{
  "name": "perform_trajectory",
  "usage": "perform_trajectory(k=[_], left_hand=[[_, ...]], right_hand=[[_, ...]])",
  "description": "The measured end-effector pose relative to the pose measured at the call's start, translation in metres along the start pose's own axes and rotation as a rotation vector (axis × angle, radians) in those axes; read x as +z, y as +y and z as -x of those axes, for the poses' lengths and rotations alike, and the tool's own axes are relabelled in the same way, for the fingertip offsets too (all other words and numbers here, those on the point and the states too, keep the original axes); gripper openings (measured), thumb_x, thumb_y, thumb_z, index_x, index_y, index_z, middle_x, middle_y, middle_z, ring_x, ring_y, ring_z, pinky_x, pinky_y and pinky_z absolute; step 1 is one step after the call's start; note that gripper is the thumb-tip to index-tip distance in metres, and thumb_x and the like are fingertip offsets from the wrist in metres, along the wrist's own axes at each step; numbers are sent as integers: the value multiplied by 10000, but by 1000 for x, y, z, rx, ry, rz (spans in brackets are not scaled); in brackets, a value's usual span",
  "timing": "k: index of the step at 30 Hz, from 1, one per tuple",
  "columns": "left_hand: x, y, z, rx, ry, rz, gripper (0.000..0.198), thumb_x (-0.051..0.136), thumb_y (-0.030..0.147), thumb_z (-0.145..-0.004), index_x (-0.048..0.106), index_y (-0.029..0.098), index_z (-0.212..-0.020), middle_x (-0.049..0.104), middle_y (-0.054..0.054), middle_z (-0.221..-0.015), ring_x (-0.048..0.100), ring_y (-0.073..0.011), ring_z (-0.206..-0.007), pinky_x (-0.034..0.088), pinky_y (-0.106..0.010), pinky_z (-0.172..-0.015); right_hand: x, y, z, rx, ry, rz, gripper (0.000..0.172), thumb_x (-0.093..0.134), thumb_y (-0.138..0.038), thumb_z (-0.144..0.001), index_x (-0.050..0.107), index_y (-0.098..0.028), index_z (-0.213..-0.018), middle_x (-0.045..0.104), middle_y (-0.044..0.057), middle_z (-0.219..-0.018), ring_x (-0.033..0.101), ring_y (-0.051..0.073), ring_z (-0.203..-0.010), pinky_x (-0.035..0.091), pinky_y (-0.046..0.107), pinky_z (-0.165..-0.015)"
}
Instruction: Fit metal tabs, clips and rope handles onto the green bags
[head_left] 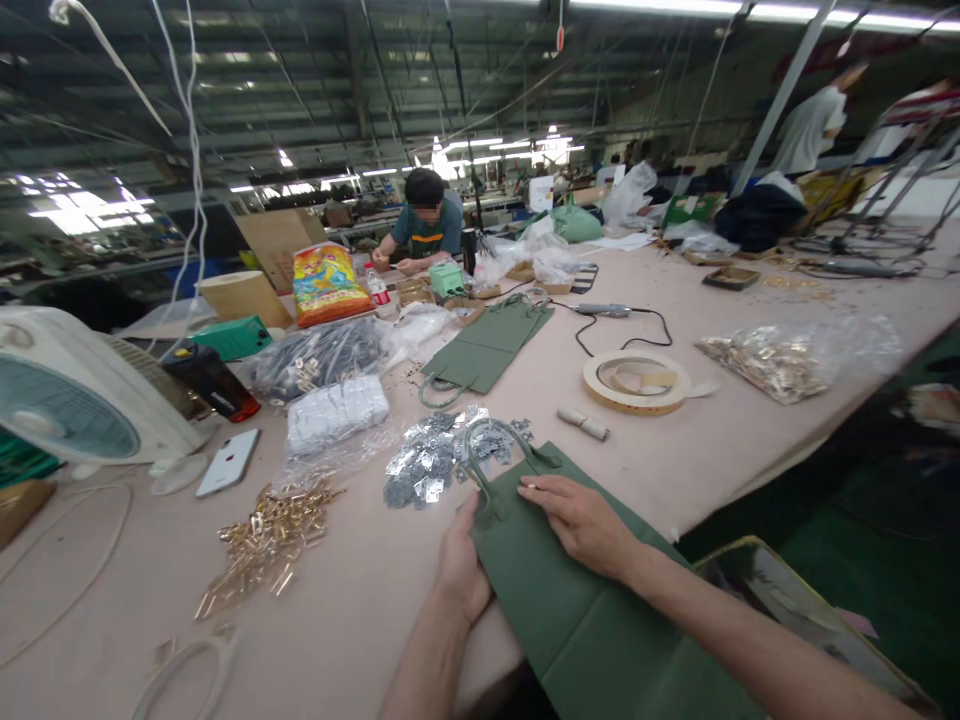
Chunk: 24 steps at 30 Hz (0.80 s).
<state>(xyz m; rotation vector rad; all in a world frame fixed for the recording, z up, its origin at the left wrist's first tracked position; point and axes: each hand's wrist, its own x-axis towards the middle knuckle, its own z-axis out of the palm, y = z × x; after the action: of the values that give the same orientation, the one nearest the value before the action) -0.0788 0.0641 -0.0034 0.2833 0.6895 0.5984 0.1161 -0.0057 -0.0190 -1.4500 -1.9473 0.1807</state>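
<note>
A dark green bag panel (570, 620) with a looped rope-like handle (472, 445) extends over the table's front edge toward me. My left hand (459, 565) grips its left edge near the handle base; the fingers underneath are hidden. On top of the panel lies my right hand (581, 525), fingers stretched out near the other handle end. Whether something small is under its fingertips I cannot tell. Just beyond the handle is a pile of small silver metal plates (427, 460). Farther back rests another green bag panel (487, 345) with handles.
Gold metal fittings (270, 530) lie at left, near a phone (229, 462) and a fan (82, 390). To the right are a tape roll (636, 382), a corded tool (604, 310) and bagged fittings (772, 365). A bin (810, 620) stands below the edge. A co-worker (427, 220) sits opposite.
</note>
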Motion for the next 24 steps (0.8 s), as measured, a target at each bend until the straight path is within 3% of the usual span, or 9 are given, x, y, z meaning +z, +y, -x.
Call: perform_trajectory(k=[5,10,15,18,20,22,24], left_hand=[[3,-1,5,8,-1,-21,486,517,451,-1020,689,73,-1271,793,-179,-1070,767,-324,-1008,588,-492,-988],[5,-2,6,29,23,-39,458,552,413,-1005,697,60,-1258,795,-191,-1052,769,-335,-1003,586,-492,-989],[3,-5,9,81,-33,-10,499,662,430,-944,673,106,-1322,793,-176,-1093,765,-355,-1024,582,-522,-985],[-4,-12,13,234,-25,-74,661,793,474,-831,635,136,-1376,786,-173,-1124,748,-378,-1075,563,-529,-1014],[-10,-16,11,441,31,-189,906,936,430,-641,582,160,-1430,782,-165,-1135,726,-399,-1124,542,-525,-1048],[-13,-15,6,629,83,-364,1084,997,402,-474,566,168,-1441,775,-165,-1145,695,-427,-1177,516,-523,-1088],[-10,-8,-1,729,131,-552,1086,984,442,-445,586,191,-1424,776,-153,-1122,671,-444,-1212,505,-518,-1107]], right_hand=[[-1,2,3,111,160,-167,477,520,-139,-993,579,-257,-1451,713,63,-1331,662,218,-1253,535,428,-1118],[3,3,3,99,83,-125,479,487,-114,-973,625,-248,-1411,717,77,-1319,650,246,-1266,514,478,-1129],[-4,9,-2,313,159,-497,454,570,-313,-993,590,-243,-1441,762,75,-1221,703,258,-1162,525,472,-1094],[-7,17,-1,502,304,-660,529,607,-503,-965,619,-209,-1404,772,95,-1165,737,263,-980,589,413,-933],[-8,25,1,582,381,-701,621,640,-611,-911,646,-197,-1374,782,98,-1111,733,260,-892,596,375,-846],[-9,33,3,620,402,-720,665,673,-670,-855,685,-199,-1325,786,100,-1097,732,268,-893,592,355,-830],[-7,37,3,620,363,-751,668,711,-690,-795,731,-208,-1257,796,97,-1052,737,277,-865,599,342,-791]])
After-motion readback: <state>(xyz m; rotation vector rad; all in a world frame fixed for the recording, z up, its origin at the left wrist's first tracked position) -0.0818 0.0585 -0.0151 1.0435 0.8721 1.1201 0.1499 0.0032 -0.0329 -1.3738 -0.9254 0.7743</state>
